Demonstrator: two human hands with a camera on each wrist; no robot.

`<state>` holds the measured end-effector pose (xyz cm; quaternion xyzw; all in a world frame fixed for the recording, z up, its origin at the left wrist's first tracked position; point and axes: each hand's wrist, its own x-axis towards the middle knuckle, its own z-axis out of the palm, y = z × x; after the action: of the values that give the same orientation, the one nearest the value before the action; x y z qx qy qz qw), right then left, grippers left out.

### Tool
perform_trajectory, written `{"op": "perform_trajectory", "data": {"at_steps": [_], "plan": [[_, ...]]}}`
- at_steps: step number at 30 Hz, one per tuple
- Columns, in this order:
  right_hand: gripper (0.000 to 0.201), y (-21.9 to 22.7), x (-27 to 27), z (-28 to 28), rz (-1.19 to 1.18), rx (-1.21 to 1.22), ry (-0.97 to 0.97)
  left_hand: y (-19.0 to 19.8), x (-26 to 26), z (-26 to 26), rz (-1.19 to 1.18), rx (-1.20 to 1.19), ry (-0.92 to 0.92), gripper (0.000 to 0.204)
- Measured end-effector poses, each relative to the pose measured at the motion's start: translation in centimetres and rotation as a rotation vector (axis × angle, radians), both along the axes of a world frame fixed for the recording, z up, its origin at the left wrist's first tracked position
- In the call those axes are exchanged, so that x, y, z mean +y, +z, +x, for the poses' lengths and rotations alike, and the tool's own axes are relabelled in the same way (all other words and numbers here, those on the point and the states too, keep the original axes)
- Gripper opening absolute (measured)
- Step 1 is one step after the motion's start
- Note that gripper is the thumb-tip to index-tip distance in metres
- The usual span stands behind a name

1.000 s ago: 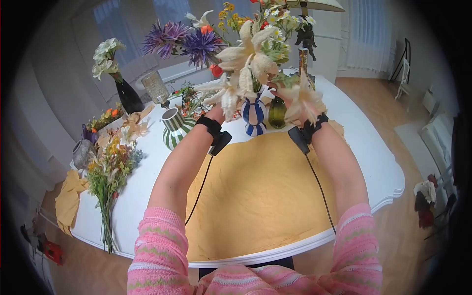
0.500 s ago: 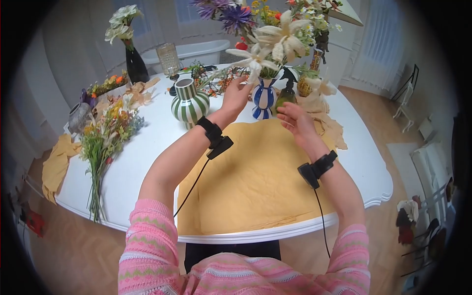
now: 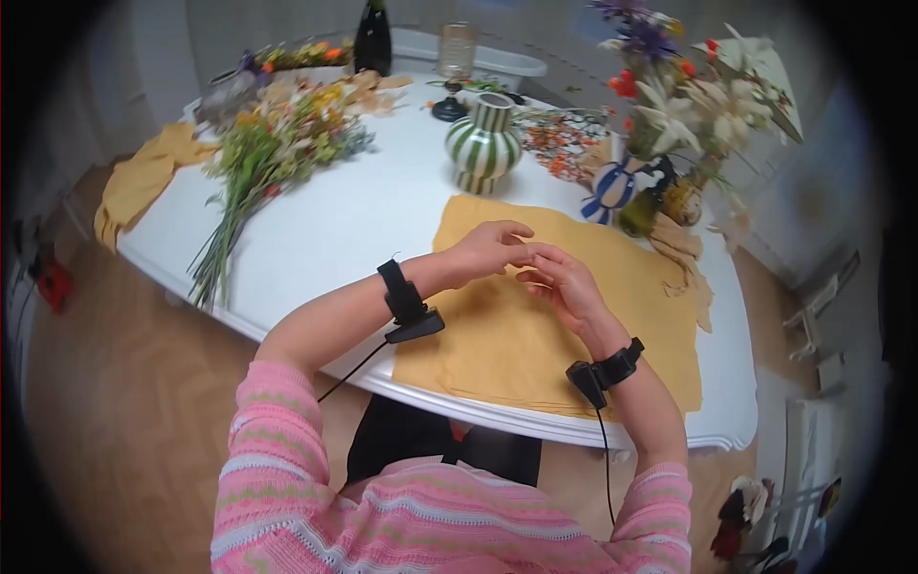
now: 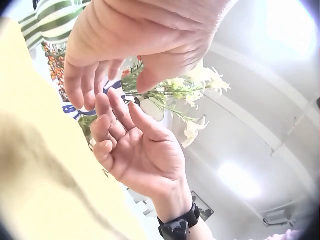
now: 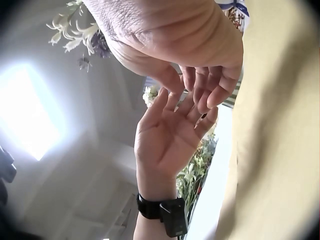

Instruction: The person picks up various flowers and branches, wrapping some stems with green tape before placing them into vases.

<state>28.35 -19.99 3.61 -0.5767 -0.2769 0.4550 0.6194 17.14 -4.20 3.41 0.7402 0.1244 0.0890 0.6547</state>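
Observation:
Both hands hover over the yellow-tan paper sheets (image 3: 535,325) at the table's front. In the head view my left hand (image 3: 488,253) meets my right hand (image 3: 566,285) at the fingertips, fingers loosely bent. Neither palm holds anything, as the left wrist view of the right hand (image 4: 145,155) and the right wrist view of the left hand (image 5: 167,135) show. Beyond them stands a green-and-white striped vase (image 3: 483,148). Off to the right, a blue-and-white striped vase (image 3: 609,191) carries a bouquet with cream lilies (image 3: 669,120).
A bunch of mixed flowers (image 3: 282,153) lies on the white table (image 3: 316,239) at left. Crumpled tan paper (image 3: 153,177) hangs at the left edge. Behind stand a dark bottle vase (image 3: 373,38) and a glass goblet (image 3: 457,53). Orange-berried sprigs (image 3: 564,143) lie near the striped vases.
Both hands have drawn back from the blue-and-white vase and its bouquet, coming together over the paper. The head view has turned left and downward.

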Motion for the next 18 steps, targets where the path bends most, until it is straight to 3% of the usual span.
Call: {"op": "perform_trajectory", "data": {"at_steps": [3, 5, 7, 9, 12, 18], "plan": [[0.029, -1.8, 1.8, -1.5, -0.042, 0.026, 0.013, -1.4, 1.9, -3.3, 0.048, 0.032, -0.024, 0.056], [0.032, -4.4, 2.8, -2.2, -0.058, 0.035, 0.066, -1.8, 3.0, -5.4, 0.227, 0.137, -0.115, 0.053], [0.032, -5.7, 3.5, -3.5, -0.06, -0.04, 0.0, -3.3, 4.1, -6.9, 0.272, 0.128, -0.083, 0.049], [0.033, -5.9, 3.9, -3.8, -0.052, -0.035, 0.016, -4.1, 4.5, -7.6, 0.434, 0.133, -0.158, 0.043], [0.032, -5.9, 4.8, -4.9, -0.027, 0.028, 0.029, -4.9, 5.1, -9.3, 0.454, 0.036, -0.206, 0.038], [0.032, -6.2, 7.1, -6.7, -0.007, 0.059, 0.032, -3.7, 6.5, -11.5, 0.603, 0.103, -0.236, 0.036]]}}
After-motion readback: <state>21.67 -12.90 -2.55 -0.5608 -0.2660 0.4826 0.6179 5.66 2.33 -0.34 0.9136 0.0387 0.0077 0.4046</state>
